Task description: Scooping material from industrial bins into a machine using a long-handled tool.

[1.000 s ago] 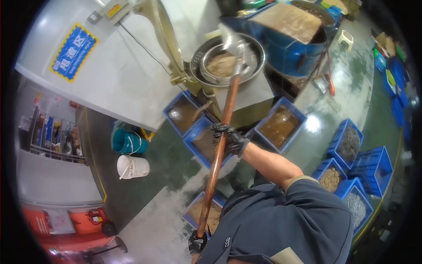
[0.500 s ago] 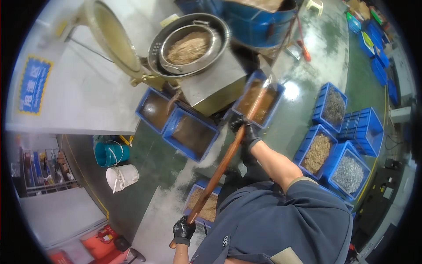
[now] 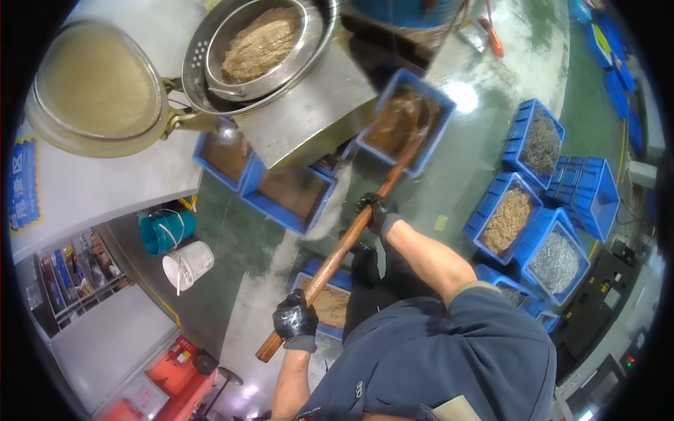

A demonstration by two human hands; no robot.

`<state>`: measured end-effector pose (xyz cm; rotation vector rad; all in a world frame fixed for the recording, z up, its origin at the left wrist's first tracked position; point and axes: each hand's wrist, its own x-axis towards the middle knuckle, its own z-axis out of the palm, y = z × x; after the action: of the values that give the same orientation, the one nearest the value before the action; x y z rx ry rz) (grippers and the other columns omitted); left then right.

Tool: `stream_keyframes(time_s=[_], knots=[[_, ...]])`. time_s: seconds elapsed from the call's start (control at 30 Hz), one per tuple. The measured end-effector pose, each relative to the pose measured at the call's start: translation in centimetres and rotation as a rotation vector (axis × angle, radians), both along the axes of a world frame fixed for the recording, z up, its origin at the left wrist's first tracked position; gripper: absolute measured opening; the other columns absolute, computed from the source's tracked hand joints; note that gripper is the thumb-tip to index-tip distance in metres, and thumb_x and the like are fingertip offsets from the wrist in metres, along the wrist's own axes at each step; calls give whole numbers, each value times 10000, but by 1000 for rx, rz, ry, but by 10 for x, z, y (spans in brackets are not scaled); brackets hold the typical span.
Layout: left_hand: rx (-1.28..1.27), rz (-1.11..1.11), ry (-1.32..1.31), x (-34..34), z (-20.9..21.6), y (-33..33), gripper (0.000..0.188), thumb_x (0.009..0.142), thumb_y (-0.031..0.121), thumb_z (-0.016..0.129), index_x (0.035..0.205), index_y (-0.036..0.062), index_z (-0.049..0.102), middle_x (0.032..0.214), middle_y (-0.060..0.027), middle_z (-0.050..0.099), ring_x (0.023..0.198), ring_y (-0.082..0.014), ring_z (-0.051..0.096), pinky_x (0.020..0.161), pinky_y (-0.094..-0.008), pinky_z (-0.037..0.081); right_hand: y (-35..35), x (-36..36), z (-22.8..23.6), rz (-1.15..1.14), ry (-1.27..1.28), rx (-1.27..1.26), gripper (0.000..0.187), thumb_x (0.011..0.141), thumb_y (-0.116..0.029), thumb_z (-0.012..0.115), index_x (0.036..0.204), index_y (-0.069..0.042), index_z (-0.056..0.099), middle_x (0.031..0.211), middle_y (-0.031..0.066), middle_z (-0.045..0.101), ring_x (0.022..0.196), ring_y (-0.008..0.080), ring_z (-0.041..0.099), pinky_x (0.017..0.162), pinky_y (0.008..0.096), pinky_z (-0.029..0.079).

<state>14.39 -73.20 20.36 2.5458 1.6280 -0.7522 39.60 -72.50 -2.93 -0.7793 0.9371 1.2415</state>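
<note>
Both my hands wear black gloves and grip the wooden handle of a long shovel (image 3: 344, 245), which slants from lower left to upper right. My left hand (image 3: 295, 316) is closed around it near its butt end. Farther up, my right hand (image 3: 377, 212) wraps the shaft. The shovel's far end reaches into a blue crate (image 3: 448, 112) of wet brown material, and its blade is hard to make out there. Below the handle stands a blue crate of tan granules (image 3: 333, 309), partly hidden by the handle and my body.
A machine's steel bowl (image 3: 274, 78) of tan granules stands upper left, its round lid (image 3: 98, 84) raised. Two blue crates of murky liquid (image 3: 291, 196) sit beneath. Buckets (image 3: 188, 266) stand left. Several crates of metal pieces and granules (image 3: 507, 221) line the right. A blue drum (image 3: 407, 12) is at the top.
The shovel's far end has gone lower into the brown material; its shiny metal showed before. My left hand has moved forward. The whole view has shifted, bringing the lid more into sight.
</note>
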Motion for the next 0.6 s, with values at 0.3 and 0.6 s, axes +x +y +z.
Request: stream_keyframes(time_s=[0.3,0.6], knots=[[-126,24,-105,19,-36,-13,207,769,193,649,957,109,668,774,-143,674,694,-359,657,645,-458,534,-7,15,-79,167,-145,-50,41,880,-75,505,880,-56,541,671,96,546,586,253,560,576,373,527],[-212,39,-12,4,-30,-15,310,735,171,686,1037,105,657,788,-147,664,743,-345,655,687,-458,533,-8,7,-54,105,-31,103,48,861,-95,573,889,-63,550,696,95,570,646,244,593,616,380,540]])
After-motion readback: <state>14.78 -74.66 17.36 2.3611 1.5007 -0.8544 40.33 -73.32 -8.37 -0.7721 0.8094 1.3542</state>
